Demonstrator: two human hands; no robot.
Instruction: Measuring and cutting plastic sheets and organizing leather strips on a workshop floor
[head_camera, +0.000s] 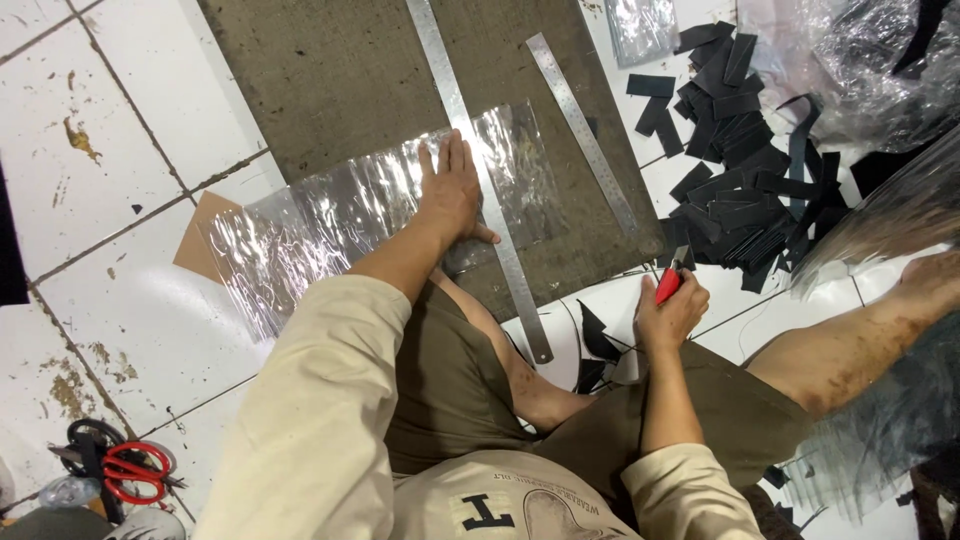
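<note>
Cream sleeves fill the near edge, above bent knees on white tile. Beyond lies the brown mat (340, 70), with a clear plastic sheet (340, 215) across it. A long steel ruler (480, 170) crosses the sheet; the left hand (450, 195) presses flat, fingers spread, beside it. Weight kept close to the ruler's edge should stop slipping. The right hand (668, 315) is closed around a red cutter (668, 283), off the mat. A second ruler (583, 130) and black strips (745, 150) lie right.

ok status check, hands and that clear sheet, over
Left hand flat on clear plastic sheet beside long steel ruler. Right hand grips red utility knife, off the sheet.
</note>
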